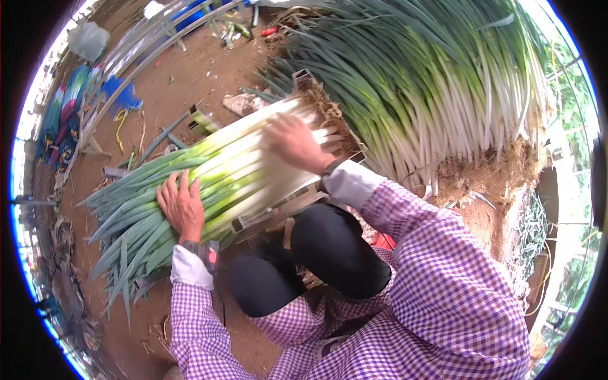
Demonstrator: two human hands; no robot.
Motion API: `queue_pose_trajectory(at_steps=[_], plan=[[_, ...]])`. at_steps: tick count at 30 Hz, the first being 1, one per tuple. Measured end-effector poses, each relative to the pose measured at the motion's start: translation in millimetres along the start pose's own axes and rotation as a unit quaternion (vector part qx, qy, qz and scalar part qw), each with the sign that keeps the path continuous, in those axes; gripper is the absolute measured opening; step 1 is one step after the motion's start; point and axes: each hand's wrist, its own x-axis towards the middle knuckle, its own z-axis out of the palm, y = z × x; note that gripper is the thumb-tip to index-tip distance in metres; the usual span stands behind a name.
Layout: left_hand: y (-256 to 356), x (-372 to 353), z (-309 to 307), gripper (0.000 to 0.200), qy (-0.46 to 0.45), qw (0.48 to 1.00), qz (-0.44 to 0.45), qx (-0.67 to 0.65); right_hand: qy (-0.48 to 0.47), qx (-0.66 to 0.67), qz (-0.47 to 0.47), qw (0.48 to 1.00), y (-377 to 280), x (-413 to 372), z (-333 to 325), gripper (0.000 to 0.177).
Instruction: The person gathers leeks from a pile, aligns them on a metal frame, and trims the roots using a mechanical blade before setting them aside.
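Observation:
A bundle of long green onions (pixel 221 161) lies slantwise on a low metal frame (pixel 285 209) before my knees, leaves at the lower left and roots at the upper right. My left hand (pixel 182 204) rests on the green leaves, palm down with its fingers apart. Over the white stalks near the root end is my right hand (pixel 294 144), its fingers smeared by motion, so whether they hold a stalk is not visible.
A large heap of green onions (pixel 443 88) stands at the upper right, roots downward. Curved metal rails (pixel 126 69), a blue plastic piece (pixel 121 94) and yellow string (pixel 120 130) are at the upper left. Loose leaves lie on the brown ground (pixel 190 73).

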Motion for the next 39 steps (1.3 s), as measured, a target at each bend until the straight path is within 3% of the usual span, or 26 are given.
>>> queue_pose_trajectory(at_steps=[3,5,7,12,17,20,23,25,26,30,34,35,37,39], plan=[[1,3,7,0.038,-0.003,1.0,-0.01,0.026,0.016,-0.05,-0.05,0.997,12,6,9,0.06],[0,3,7,0.037,0.007,1.0,-0.002,0.024,-0.022,-0.025,-0.026,0.999,11,12,5,0.057],[-3,-1,9,0.038,-0.009,1.0,0.002,0.008,0.03,-0.039,-0.043,0.998,15,2,17,0.054],[1,-9,9,0.043,-0.012,1.0,0.007,0.021,0.059,0.011,-0.016,0.998,2,-9,11,0.055],[1,-4,9,0.043,-0.031,0.999,-0.004,0.025,-0.016,0.017,-0.006,1.0,10,1,20,0.059],[-3,-7,14,0.043,-0.012,1.0,0.007,0.015,0.009,0.068,-0.009,0.998,6,-17,-3,0.066],[5,-4,8,0.042,-0.024,1.0,-0.003,0.014,-0.025,0.19,0.048,0.98,4,-52,-69,0.065],[-1,-6,12,0.042,-0.018,0.999,-0.001,0.027,0.054,0.179,0.08,0.979,19,-87,-93,0.057],[-3,-7,15,0.04,-0.008,0.999,0.009,0.033,0.034,0.191,0.111,0.975,27,-106,-121,0.053],[-11,-7,19,0.04,-0.001,0.998,0.036,0.05,0.101,0.23,0.236,0.939,96,-203,-161,0.035],[-7,-4,16,0.04,0.011,0.998,0.041,0.052,0.1,0.147,0.407,0.896,157,-294,-168,0.03],[-7,-6,17,0.04,0.011,0.998,0.042,0.052,0.079,0.06,0.414,0.905,160,-310,-167,0.033],[-9,-11,18,0.039,0.008,0.998,0.042,0.054,0.104,0.066,0.388,0.913,174,-338,-146,0.031],[-7,-5,18,0.039,0.009,0.997,0.043,0.057,0.046,0.04,0.436,0.898,174,-343,-130,0.033]])
